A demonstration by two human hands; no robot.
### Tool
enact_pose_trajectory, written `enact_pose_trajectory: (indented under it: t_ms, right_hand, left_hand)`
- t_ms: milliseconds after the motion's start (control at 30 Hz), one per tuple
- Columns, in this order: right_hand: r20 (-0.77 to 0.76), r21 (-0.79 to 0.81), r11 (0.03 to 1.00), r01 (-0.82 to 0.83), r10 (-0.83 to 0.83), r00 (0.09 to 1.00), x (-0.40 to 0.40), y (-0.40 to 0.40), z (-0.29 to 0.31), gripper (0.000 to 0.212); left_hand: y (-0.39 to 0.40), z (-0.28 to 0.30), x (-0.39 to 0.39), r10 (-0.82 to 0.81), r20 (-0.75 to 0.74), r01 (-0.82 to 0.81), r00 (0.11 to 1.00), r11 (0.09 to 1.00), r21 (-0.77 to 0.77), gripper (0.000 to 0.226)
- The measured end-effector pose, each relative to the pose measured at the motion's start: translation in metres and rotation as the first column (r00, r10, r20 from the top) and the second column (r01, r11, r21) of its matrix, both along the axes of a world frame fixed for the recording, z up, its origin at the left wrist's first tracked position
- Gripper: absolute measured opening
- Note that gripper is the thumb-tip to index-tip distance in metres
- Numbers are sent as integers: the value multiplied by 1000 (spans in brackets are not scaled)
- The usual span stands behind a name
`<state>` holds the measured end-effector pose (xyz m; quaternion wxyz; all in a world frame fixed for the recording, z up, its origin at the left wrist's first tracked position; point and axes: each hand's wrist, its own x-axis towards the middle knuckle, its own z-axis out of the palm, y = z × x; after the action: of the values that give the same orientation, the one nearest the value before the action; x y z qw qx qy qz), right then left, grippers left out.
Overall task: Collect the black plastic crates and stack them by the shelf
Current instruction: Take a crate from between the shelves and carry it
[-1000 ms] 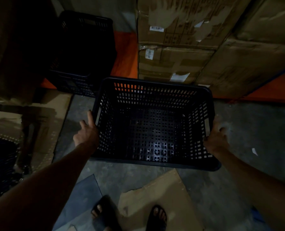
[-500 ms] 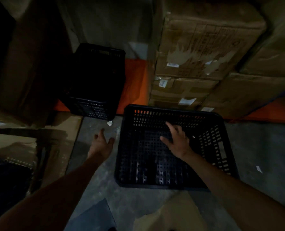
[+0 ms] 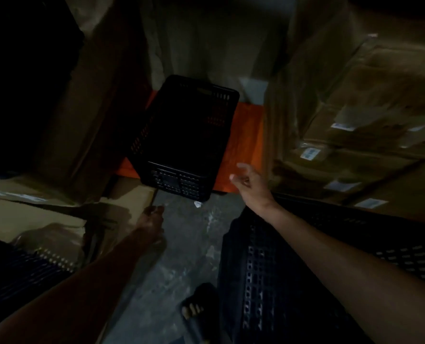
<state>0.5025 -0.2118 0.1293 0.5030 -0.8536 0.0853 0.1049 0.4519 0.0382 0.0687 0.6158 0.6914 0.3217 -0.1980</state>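
A tall black perforated crate point(image 3: 184, 142) stands on the orange shelf base point(image 3: 246, 145) at the centre, between cardboard boxes. A second black crate point(image 3: 293, 281) rests on the concrete floor at the lower right, under my right forearm. My right hand point(image 3: 249, 183) hovers with fingers spread just right of the tall crate, touching nothing. My left hand point(image 3: 151, 223) hangs lower, below the tall crate's front left corner, fingers loosely apart and empty. A third dark crate point(image 3: 15, 266) shows at the lower left edge.
Stacked cardboard boxes point(image 3: 355, 115) with white labels fill the right side. More cardboard point(image 3: 57, 214) lies flat and stands at the left. My sandalled foot point(image 3: 199, 311) is on the grey floor point(image 3: 179, 244) beside the lower crate.
I set the carried crate down on the floor and let go with both hands. Both hands have moved forward and left toward the tall crate on the orange base.
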Motion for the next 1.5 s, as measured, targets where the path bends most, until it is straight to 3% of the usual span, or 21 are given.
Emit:
enact_pose_trajectory:
  t_ms: [100,267,467,567,667,933,1067,1333,1367,1467,1500]
  right_hand:
    - [-36,6,1000,24,-24,999,59,20,-22,47]
    - [-209,36,995,94,-85,974,139,31,-92,64]
    - [-450,125,969,212,-136,883,205,35,-150,84]
    - [-463,196,948,250,-136,876,218,40,-173,70]
    - [-359,199,937,288,-203,911,223,48,-183,53]
    - [-379,249,922,296,-188,906,185,58,-151,58]
    - [-421,246,931,270,-149,895,141,64,-102,66]
    - [-282,147,984,105,-60,958,16,79,49,68]
    - [-267,145,984,102,-60,962,-7,78,75,67]
    - [-238,142,987,82,-46,970,-53,79,131,57]
    - [-235,152,985,86,-49,971,-68,80,151,55]
  left_hand:
    - [8,-25,49,104,-68,-107,992,993,-46,42]
    - [12,-82,124,105,-136,-110,985,993,-31,66]
    - [25,-135,203,225,-184,-261,957,944,-201,132]
    - [22,-152,221,323,-143,-351,936,897,-270,113]
    - [19,-158,229,380,-101,-390,919,848,-359,91]
    - [31,-119,188,452,-94,-450,887,801,-396,64]
    - [37,-56,140,392,-49,-374,919,824,-425,19]
    - [57,74,26,461,37,-413,887,826,-383,75]
    - [56,101,4,463,35,-415,886,824,-384,73]
    - [53,169,-43,459,46,-407,887,826,-390,28]
    - [55,188,-56,455,47,-403,889,829,-388,30]
